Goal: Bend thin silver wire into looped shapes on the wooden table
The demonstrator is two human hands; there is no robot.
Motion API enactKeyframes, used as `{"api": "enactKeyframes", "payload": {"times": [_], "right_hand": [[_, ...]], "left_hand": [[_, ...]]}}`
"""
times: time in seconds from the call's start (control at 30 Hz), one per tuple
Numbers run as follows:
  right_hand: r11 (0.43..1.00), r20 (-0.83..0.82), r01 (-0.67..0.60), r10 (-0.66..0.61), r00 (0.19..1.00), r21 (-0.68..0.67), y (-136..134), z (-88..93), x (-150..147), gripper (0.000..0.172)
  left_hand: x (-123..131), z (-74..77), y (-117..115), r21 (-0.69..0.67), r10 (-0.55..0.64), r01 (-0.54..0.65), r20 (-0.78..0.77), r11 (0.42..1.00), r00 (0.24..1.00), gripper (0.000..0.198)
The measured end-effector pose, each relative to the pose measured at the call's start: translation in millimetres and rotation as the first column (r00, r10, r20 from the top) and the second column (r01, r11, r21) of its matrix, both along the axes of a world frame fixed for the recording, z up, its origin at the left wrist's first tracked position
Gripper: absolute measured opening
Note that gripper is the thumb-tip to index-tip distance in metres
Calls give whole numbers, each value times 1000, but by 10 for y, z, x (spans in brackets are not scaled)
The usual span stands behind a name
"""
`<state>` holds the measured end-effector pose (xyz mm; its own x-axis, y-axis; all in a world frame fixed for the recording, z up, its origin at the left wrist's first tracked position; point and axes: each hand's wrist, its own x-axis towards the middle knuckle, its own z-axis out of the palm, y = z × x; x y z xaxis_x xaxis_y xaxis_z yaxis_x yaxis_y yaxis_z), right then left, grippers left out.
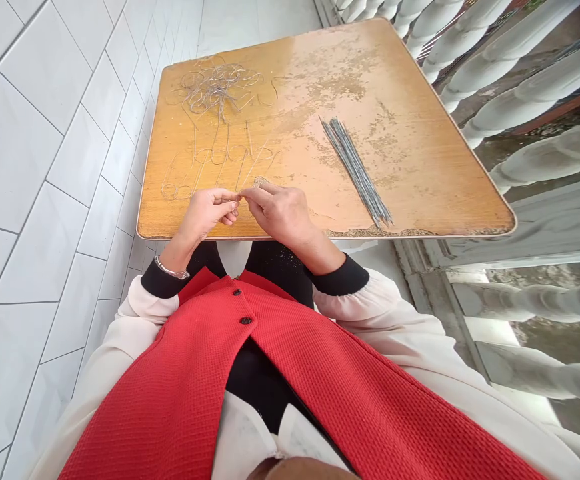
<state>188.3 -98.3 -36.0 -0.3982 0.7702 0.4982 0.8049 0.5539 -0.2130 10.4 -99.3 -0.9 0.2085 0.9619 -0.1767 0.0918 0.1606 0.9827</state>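
A worn wooden tabletop (420, 173) with a pale rim lies in front of me, its veneer flaking. My left hand (205, 215) and my right hand (280, 213) rest near its front edge, fingertips pinched together close to each other. Between them seems to be a thin wire (243, 175), though it is hard to make out. Loose wire loops (215, 167) lie just beyond my fingers. Farther back sits a tangled clump of thin wire (215, 87). To the right of my hands lies a bundle of straight grey metal rods (355, 170).
White floor tiles (45, 200) fill the left side below the table. On the right stands a white balustrade (535, 87) with turned posts, close to the table's right corner. My red waistcoat (290, 393) and cream sleeves fill the bottom of the view.
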Motion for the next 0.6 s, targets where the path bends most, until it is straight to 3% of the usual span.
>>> {"api": "enactKeyframes", "payload": {"times": [0.43,0.6], "right_hand": [[999,-5,-29,29,1000,-21,7,-14,7,40],[995,-163,-46,31,986,-85,11,2,-21,36]], "left_hand": [[-8,38,-29,-11,6,-6,-8,1000,1000,15],[-13,28,-30,11,19,-19,4,1000,1000,10]]}}
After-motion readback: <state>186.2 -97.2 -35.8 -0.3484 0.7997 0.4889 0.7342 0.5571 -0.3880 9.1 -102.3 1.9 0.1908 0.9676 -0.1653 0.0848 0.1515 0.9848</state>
